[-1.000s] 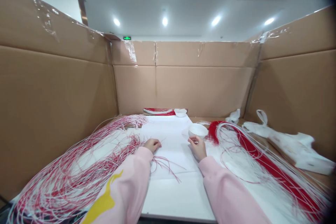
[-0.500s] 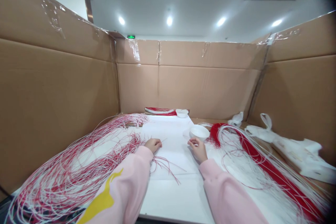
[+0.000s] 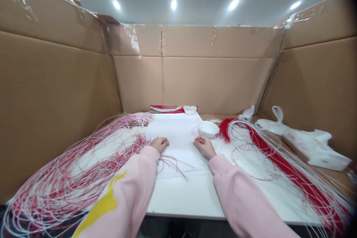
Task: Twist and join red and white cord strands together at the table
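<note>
Hands: two; the left hand (image 3: 160,144) and right hand (image 3: 205,146) are above the paper (image 3: 181,130), apart.
Grip: both have fingers curled in; I cannot tell if either pinches a string.
Strings: three big bunches, one left (image 3: 111,167), one right (image 3: 279,158), one at the back (image 3: 167,109); some loose strings (image 3: 174,161) lie on the paper just beside the left hand.
Bowls: two white ones, a near bowl (image 3: 208,134) behind the right hand and a far bowl (image 3: 190,111).
Changed: the hands are a bit closer together than half a second ago; the green sign is out of view.
Around: a white bag (image 3: 312,148) lies at the right; cardboard walls (image 3: 220,89) close in three sides.
In the way: the left sleeve (image 3: 131,189) hides part of the left bunch.
</note>
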Action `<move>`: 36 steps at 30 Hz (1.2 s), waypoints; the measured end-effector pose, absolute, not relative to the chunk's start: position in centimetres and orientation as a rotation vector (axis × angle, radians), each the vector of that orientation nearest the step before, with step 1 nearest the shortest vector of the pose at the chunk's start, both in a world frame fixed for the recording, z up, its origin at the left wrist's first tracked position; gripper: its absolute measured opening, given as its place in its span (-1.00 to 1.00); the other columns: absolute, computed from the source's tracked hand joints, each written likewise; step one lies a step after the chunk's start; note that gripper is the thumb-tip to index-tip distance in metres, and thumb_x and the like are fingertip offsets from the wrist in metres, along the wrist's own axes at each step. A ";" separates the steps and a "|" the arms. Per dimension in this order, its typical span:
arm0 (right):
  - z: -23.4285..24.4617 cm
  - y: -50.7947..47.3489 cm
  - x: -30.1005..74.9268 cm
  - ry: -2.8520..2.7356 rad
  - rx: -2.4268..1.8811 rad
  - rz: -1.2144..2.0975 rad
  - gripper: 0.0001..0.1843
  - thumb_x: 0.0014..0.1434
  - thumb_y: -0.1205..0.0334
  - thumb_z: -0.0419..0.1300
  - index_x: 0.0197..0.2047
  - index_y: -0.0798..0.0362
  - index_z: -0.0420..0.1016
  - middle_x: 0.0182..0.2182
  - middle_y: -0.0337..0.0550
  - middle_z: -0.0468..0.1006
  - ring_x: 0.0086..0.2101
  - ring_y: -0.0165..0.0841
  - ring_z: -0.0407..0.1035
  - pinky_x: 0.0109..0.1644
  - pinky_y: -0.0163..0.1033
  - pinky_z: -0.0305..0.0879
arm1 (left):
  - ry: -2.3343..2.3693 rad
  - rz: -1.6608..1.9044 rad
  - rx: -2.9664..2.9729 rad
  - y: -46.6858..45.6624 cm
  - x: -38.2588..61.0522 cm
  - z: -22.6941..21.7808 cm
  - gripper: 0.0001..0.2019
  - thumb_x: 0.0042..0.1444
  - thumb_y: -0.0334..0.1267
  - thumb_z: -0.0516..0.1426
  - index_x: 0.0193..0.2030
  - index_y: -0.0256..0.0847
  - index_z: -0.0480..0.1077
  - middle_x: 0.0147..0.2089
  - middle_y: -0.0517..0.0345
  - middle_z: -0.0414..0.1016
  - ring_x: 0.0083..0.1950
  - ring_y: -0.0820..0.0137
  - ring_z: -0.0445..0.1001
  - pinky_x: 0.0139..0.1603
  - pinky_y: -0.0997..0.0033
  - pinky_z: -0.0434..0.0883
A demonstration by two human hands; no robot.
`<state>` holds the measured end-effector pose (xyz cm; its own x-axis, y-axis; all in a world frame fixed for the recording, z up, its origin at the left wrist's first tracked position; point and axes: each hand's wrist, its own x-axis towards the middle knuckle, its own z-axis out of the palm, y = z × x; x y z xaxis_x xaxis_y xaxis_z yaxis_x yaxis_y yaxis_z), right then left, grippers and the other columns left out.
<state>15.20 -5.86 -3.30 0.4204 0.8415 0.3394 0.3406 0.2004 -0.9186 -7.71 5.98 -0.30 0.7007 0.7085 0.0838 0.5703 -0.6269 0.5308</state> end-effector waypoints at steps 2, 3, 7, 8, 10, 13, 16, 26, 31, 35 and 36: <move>-3.2 -6.0 15.1 -1.173 -1.371 0.516 -0.82 -0.14 0.17 0.17 -0.48 0.12 0.33 -0.57 -0.12 0.50 -0.51 -0.34 0.39 -0.41 -0.28 0.25 | 0.979 0.398 2.438 5.9 -7.7 -0.2 -0.75 0.05 -0.28 -0.06 -0.36 -0.24 0.43 -0.65 0.24 0.24 -0.55 0.50 0.22 -0.46 0.55 0.09; -3.2 -6.0 15.1 -1.181 -1.364 0.531 -0.82 -0.14 0.18 0.17 -0.48 0.12 0.33 -0.57 -0.12 0.50 -0.51 -0.34 0.39 -0.40 -0.28 0.25 | 0.978 0.400 2.440 5.8 -7.8 -0.1 -0.75 0.05 -0.28 -0.06 -0.37 -0.25 0.43 -0.66 0.25 0.23 -0.55 0.50 0.22 -0.46 0.55 0.09; -3.1 -6.1 14.9 -1.179 -1.338 0.584 -0.81 -0.16 0.17 0.18 -0.48 0.11 0.31 -0.58 -0.13 0.50 -0.51 -0.34 0.39 -0.39 -0.28 0.26 | 0.979 0.391 2.453 5.6 -7.9 0.0 -0.75 0.06 -0.28 -0.07 -0.36 -0.25 0.42 -0.67 0.26 0.21 -0.55 0.50 0.20 -0.47 0.55 0.08; -3.0 -6.1 14.9 -1.172 -1.333 0.596 -0.81 -0.16 0.17 0.19 -0.48 0.11 0.31 -0.58 -0.14 0.49 -0.51 -0.35 0.39 -0.40 -0.28 0.25 | 0.978 0.385 2.459 5.6 -7.9 0.0 -0.75 0.07 -0.27 -0.07 -0.36 -0.25 0.42 -0.67 0.26 0.21 -0.55 0.50 0.20 -0.47 0.55 0.08; -2.9 -6.2 15.0 -1.162 -1.324 0.620 -0.80 -0.18 0.18 0.20 -0.49 0.11 0.32 -0.59 -0.15 0.49 -0.52 -0.36 0.38 -0.41 -0.30 0.25 | 0.974 0.372 2.473 5.7 -7.9 0.0 -0.74 0.07 -0.26 -0.08 -0.35 -0.25 0.41 -0.67 0.26 0.21 -0.55 0.50 0.20 -0.47 0.55 0.08; -2.7 -6.2 15.3 -1.167 -1.321 0.655 -0.81 -0.22 0.20 0.22 -0.51 0.12 0.33 -0.60 -0.17 0.48 -0.54 -0.38 0.36 -0.43 -0.32 0.23 | 0.968 0.355 2.487 5.8 -7.8 -0.1 -0.74 0.08 -0.25 -0.08 -0.35 -0.24 0.41 -0.66 0.26 0.21 -0.55 0.51 0.19 -0.47 0.55 0.07; -2.5 -6.4 15.4 -1.185 -1.325 0.676 -0.81 -0.21 0.21 0.22 -0.51 0.12 0.34 -0.60 -0.18 0.48 -0.54 -0.39 0.35 -0.44 -0.33 0.22 | 0.967 0.348 2.486 5.9 -7.7 -0.2 -0.74 0.07 -0.24 -0.08 -0.36 -0.23 0.41 -0.65 0.26 0.21 -0.54 0.50 0.19 -0.47 0.54 0.07; -2.4 -6.6 14.7 -1.214 -1.326 0.649 -0.80 -0.14 0.16 0.20 -0.48 0.11 0.32 -0.58 -0.15 0.49 -0.52 -0.36 0.38 -0.43 -0.31 0.25 | 1.049 0.363 2.501 5.9 -7.3 -0.4 -0.76 0.04 -0.24 -0.06 -0.39 -0.18 0.42 -0.53 0.22 0.34 -0.45 0.47 0.28 -0.44 0.53 0.07; -2.3 -6.7 14.9 -1.193 -1.348 0.630 -0.78 -0.12 0.13 0.18 -0.46 0.11 0.32 -0.54 -0.12 0.50 -0.47 -0.33 0.40 -0.39 -0.28 0.27 | 1.061 0.344 2.536 5.7 -7.3 -0.1 -0.75 0.04 -0.22 -0.07 -0.38 -0.17 0.41 -0.53 0.21 0.34 -0.45 0.46 0.28 -0.42 0.52 0.08; -2.1 -6.8 14.8 -1.206 -1.372 0.609 -0.80 -0.12 0.15 0.19 -0.46 0.12 0.32 -0.54 -0.12 0.50 -0.48 -0.33 0.40 -0.37 -0.27 0.27 | 1.060 0.343 2.545 5.5 -7.2 0.0 -0.74 0.05 -0.20 -0.08 -0.38 -0.17 0.41 -0.54 0.20 0.33 -0.46 0.46 0.27 -0.42 0.52 0.08; -2.1 -6.9 14.8 -1.210 -1.375 0.603 -0.80 -0.12 0.16 0.19 -0.46 0.12 0.32 -0.54 -0.12 0.50 -0.48 -0.33 0.40 -0.37 -0.27 0.27 | 1.063 0.346 2.547 5.5 -7.2 0.0 -0.74 0.06 -0.20 -0.08 -0.38 -0.17 0.41 -0.55 0.20 0.32 -0.46 0.46 0.27 -0.42 0.52 0.07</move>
